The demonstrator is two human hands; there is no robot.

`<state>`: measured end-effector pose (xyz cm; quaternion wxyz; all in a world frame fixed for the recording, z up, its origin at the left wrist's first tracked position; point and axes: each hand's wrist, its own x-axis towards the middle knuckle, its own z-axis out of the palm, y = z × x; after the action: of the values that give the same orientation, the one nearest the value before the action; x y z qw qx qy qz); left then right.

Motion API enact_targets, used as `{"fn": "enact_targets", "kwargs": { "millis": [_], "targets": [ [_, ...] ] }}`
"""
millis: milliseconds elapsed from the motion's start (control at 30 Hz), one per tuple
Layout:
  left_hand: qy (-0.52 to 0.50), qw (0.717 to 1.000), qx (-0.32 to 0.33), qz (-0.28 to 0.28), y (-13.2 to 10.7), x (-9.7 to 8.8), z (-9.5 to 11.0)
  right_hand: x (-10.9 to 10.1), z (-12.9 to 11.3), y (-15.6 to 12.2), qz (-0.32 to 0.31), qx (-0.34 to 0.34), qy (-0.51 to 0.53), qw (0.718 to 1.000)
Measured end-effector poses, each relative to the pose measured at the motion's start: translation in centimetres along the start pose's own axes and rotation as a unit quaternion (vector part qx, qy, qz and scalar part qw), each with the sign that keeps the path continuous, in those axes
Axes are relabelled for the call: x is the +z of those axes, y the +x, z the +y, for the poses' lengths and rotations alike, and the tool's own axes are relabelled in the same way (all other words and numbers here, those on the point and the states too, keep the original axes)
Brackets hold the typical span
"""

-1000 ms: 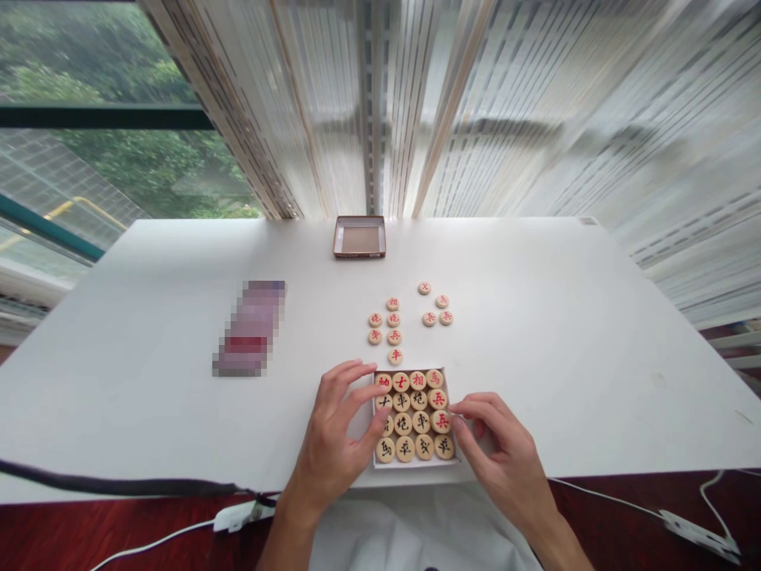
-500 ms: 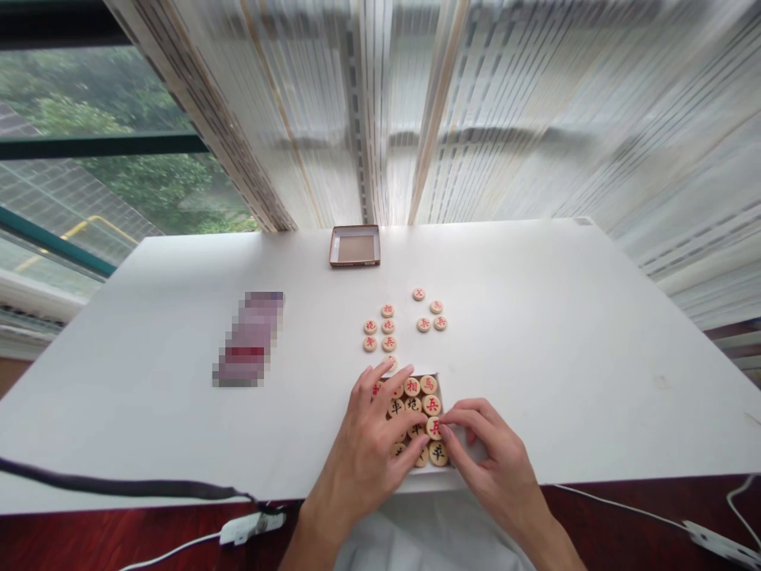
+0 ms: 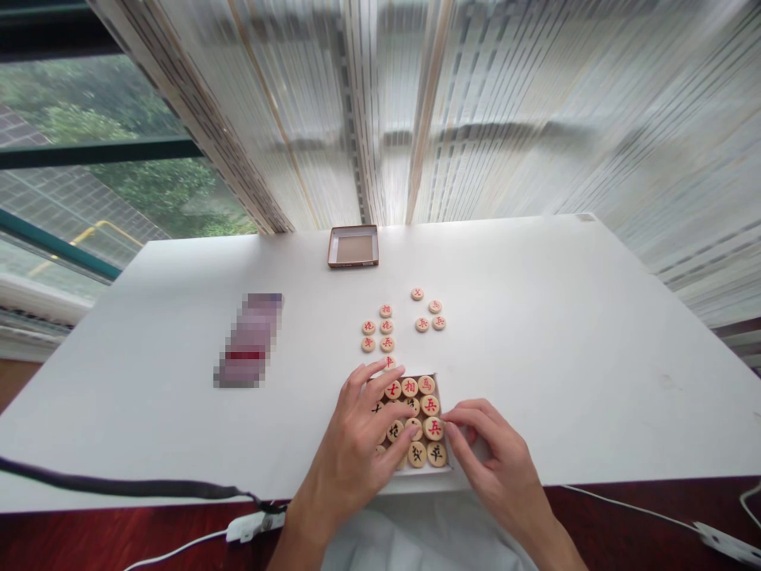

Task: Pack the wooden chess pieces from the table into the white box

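Pale, rounded discs (image 3: 410, 386) with painted characters sit in a shallow, thin-walled box (image 3: 424, 472); the left hand (image 3: 365, 436) spreads over its left side; the right hand (image 3: 493, 444), fingertips close together, is just beside a red-marked disc (image 3: 434, 428); whether pinching, I can't tell.

Daylight is coming in through the left window (image 3: 101, 151), green trees (image 3: 172, 190) are showing outside, pale striped curtains (image 3: 499, 95) are hanging along the far side and right, and dark red floor (image 3: 89, 539) is showing below the white surface (image 3: 564, 341).
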<state>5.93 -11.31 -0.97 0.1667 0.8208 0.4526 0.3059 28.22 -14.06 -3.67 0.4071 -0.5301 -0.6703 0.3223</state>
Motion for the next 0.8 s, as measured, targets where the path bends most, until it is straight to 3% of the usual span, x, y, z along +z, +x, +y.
{"fn": "enact_targets", "kwargs": {
  "millis": [200, 300, 367, 433, 600, 800],
  "targets": [
    [-0.006, 0.996, -0.006, 0.093, 1.7, -1.9, -1.6, 0.0, 0.3, -0.1, 0.009, 0.012, 0.027, 1.000],
    [-0.017, 0.989, -0.016, 0.149, 3.5, -2.2, -1.8, 0.0, 0.6, -0.2, 0.021, 0.033, 0.042, 0.998],
    [-0.026, 0.988, -0.016, 0.152, 5.1, -2.2, -1.7, -0.1, 0.7, -0.1, 0.019, 0.052, 0.055, 0.997],
    [-0.031, 0.993, -0.012, 0.117, 6.8, -2.0, -1.6, -0.4, 0.8, 0.1, 0.011, 0.066, 0.073, 0.995],
    [0.014, 0.999, -0.004, -0.034, 11.2, -0.9, -2.1, -1.7, 1.4, 0.9, 0.030, 0.070, 0.063, 0.995],
    [0.107, 0.988, 0.002, -0.109, 14.6, 0.4, -2.8, -2.2, 2.2, 1.2, 0.078, 0.085, 0.091, 0.989]
  ]
}}
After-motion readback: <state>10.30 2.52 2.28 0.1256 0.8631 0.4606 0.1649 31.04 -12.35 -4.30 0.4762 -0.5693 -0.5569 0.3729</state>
